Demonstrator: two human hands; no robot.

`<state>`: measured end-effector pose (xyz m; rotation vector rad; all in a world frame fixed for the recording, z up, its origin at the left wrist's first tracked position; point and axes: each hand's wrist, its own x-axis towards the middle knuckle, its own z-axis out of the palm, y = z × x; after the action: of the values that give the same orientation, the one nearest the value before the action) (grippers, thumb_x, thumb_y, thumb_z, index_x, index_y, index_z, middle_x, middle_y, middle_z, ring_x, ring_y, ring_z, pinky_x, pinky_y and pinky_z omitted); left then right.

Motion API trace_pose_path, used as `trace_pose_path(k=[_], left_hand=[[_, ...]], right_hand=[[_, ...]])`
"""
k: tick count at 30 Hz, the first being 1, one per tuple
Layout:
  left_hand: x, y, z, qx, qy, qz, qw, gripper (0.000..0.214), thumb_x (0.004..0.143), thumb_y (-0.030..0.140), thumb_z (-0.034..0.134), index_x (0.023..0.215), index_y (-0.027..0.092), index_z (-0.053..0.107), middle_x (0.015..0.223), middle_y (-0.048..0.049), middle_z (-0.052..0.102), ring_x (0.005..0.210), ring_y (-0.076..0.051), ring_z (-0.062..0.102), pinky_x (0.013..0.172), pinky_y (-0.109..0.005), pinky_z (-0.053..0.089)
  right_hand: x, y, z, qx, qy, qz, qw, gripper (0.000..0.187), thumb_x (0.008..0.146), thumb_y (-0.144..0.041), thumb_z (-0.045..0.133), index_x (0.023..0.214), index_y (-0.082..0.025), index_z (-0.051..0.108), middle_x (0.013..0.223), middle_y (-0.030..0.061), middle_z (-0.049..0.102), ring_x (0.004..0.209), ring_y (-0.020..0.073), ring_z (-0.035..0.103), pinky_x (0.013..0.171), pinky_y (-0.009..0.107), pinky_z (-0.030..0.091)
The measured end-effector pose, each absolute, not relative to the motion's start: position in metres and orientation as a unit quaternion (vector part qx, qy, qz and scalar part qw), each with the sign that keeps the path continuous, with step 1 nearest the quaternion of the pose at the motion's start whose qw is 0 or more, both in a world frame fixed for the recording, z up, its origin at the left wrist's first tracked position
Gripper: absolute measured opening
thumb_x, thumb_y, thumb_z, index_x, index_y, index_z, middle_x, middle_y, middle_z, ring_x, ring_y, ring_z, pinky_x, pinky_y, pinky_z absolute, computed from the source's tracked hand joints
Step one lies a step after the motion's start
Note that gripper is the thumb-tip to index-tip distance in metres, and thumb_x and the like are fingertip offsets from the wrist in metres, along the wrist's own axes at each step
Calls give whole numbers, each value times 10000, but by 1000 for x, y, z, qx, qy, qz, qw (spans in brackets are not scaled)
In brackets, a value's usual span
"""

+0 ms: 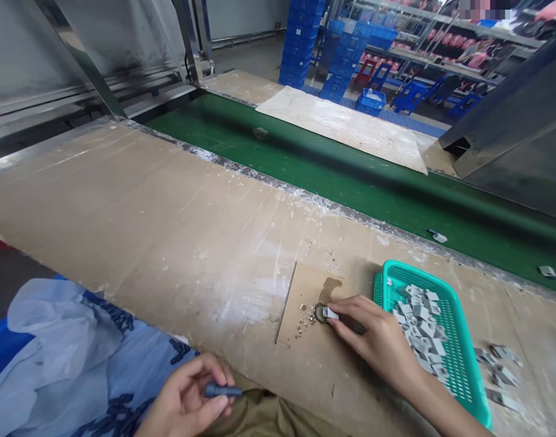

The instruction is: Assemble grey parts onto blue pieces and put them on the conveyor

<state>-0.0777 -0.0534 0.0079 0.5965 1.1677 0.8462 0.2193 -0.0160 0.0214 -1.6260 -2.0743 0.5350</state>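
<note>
Between the thumb and fingers of my right hand [373, 334] is a small light-grey block-like part [330, 313]. One end of it meets a small round dish [321, 313], which sits on a piece of cardboard [289, 303] marked with wet-looking spots. My left hand [191, 394], low and near my lap, is closed on a dark blue-grey stepped cylindrical part [222, 390]. To the right of my right hand stands a green plastic basket [460, 315] holding many similar grey parts [423, 328].
Loose grey parts [501, 370] lie right of the basket. Beyond the worktable [169, 212] runs a green conveyor belt [296, 145] carrying a few small parts. At left, dark parts [118, 413] lie in a plastic-lined container [59, 328]. Blue crates [300, 42] are stacked behind.
</note>
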Motion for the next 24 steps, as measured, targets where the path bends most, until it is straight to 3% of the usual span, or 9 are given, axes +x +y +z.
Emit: trace_pose_path(k=[3,7,14,17,24], left_hand=[[-58,-51,11,199,489,377,761,371,515,349,831,629,171,527,717,-24,619,621,-153,581,544,-224,446],[-40,-52,13,206,456,349,792,346,657,376,745,893,162,611,811,-82,660,740,-203,623,657,-278,470],[-1,-45,8,171,394,399,810,255,707,308,727,774,160,531,930,-107,672,833,-190,621,760,-283,445],[20,-40,10,46,328,441,834,206,717,234,722,812,142,564,985,-91,644,962,-185,580,899,-297,410],[46,-33,20,-35,258,438,860,149,711,218,723,772,127,622,811,-42,582,765,-100,506,731,-198,396]], right_hand=[[219,-17,17,-585,-760,186,213,199,826,-243,521,947,-231,679,880,66,686,824,209,633,720,353,523],[220,-18,19,-587,-756,195,216,194,827,-246,525,945,-222,677,889,69,689,841,217,632,738,365,519],[213,-28,49,-662,-631,287,285,182,743,-348,632,846,-211,694,738,50,716,584,187,647,547,287,552],[202,-37,60,-656,-579,359,324,181,694,-345,684,810,-207,696,762,62,727,642,207,678,567,271,574],[185,-50,64,-646,-558,359,378,114,673,-269,714,782,-240,698,778,41,733,670,205,687,613,273,586]])
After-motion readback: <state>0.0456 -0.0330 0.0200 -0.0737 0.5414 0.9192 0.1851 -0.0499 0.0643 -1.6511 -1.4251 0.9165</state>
